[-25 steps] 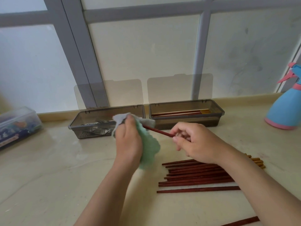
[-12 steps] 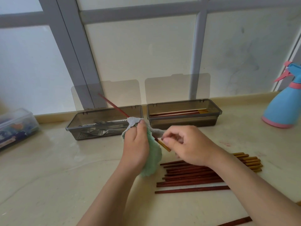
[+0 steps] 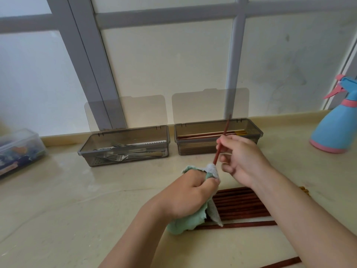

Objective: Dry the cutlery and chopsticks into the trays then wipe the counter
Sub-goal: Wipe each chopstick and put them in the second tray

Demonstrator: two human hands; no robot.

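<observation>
With forks (image 3: 123, 151) in the eleven-o'clock tray (image 3: 135, 161) and few chopsticks (image 3: 202, 135) in the one-o'clock tray (image 3: 197, 149), the left hand (image 3: 185, 196) grips the cloth (image 3: 185, 222) round a chopstick (image 3: 225, 132) that the right hand (image 3: 243, 161) pinches, so the five-o'clock pile (image 3: 241, 206) and wiping the table (image 3: 77, 209) probably remain.

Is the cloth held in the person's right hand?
No, the left hand grips the green cloth, while the right hand pinches a chopstick.

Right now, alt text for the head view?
The right hand holds a red chopstick, its lower end in a green cloth gripped by the left hand. Behind: cutlery tray, chopstick tray; more chopsticks lie on the counter.
</observation>
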